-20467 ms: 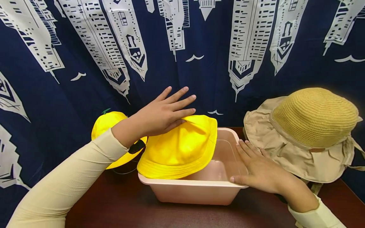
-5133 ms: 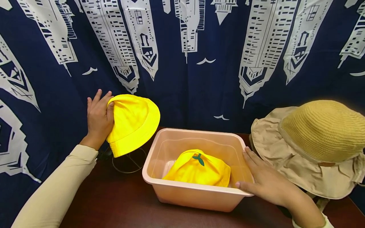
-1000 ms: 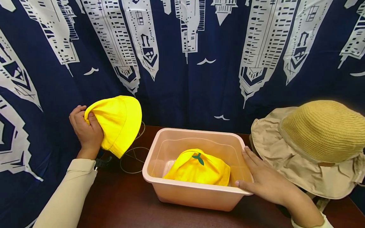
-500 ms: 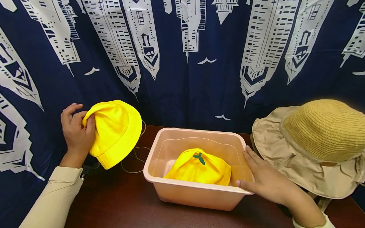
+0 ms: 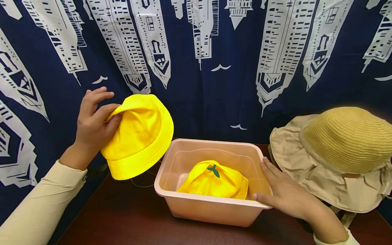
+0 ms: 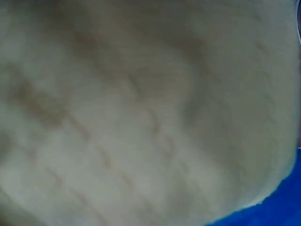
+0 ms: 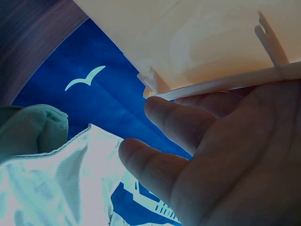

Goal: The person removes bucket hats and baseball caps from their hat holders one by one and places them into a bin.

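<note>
My left hand (image 5: 95, 124) pinches a yellow bucket hat (image 5: 141, 136) by the crown, thumb against the index finger, at the left of the bin. The hat hangs tilted, brim down and to the right. Inside the pale pink plastic bin (image 5: 214, 212) lies another yellow hat (image 5: 211, 185) with a green sprout on its crown. My right hand (image 5: 288, 192) rests on the bin's right rim with straight fingers. The right wrist view shows these fingers (image 7: 174, 122) along the underside of the rim (image 7: 221, 84). Pale blurred cloth (image 6: 141, 117) fills most of the left wrist view.
To the right sits a beige sun hat (image 5: 343, 143) with a straw-coloured crown and wide cloth brim. A thin wire ring (image 5: 139, 185) shows left of the bin on the dark wooden table (image 5: 122, 214). A navy cloth (image 5: 196, 92) with white buildings hangs behind.
Twenty seconds ago a hat was held over the bin and another stood left; now one lies inside. Lately my left hand has raised its hat and moved right. My right hand stays.
</note>
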The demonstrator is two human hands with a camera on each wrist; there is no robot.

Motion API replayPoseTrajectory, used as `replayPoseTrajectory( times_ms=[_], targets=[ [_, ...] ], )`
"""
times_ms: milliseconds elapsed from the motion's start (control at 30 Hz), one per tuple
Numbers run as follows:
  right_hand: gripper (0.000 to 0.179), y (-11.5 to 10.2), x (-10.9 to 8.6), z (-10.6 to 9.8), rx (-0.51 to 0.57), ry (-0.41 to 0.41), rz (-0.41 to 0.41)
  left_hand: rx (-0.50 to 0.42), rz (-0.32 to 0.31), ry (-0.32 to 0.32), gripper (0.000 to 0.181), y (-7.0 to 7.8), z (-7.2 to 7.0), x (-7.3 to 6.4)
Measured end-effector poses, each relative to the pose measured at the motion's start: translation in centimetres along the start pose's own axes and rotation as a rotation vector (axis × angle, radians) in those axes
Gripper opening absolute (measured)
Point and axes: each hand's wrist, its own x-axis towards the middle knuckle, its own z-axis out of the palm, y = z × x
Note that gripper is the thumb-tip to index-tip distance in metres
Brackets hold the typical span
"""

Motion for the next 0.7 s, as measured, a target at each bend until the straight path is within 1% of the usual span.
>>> replayPoseTrajectory(
  times_ms=[167,300,367,467,533,633,700],
  targets=[
    [0.099,0.0,-0.1,0.1,0.006,-0.006,0.009,-0.026,0.196,-0.097,0.037,0.9,1.8,1.8],
    [0.100,0.0,-0.1,0.0,0.008,-0.009,0.015,-0.053,0.325,-0.178,0.029,2.0,3.2,3.3],
    [0.100,-0.1,-0.1,-0.1,0.003,-0.007,0.015,-0.072,0.369,-0.203,0.027,2.6,4.1,3.9],
    [0.100,0.0,-0.1,-0.1,-0.007,0.001,0.010,-0.113,0.418,-0.225,0.025,3.4,5.8,4.4],
    [0.100,0.0,-0.2,-0.1,-0.012,0.004,0.008,-0.150,0.445,-0.242,0.022,3.9,7.0,4.5],
    [0.101,0.0,-0.2,0.0,-0.020,0.007,0.005,-0.207,0.487,-0.285,0.015,4.7,8.6,4.5],
    [0.101,0.0,-0.3,-0.1,-0.017,0.008,0.004,-0.247,0.507,-0.319,0.021,5.3,9.6,4.5]
  ],
)
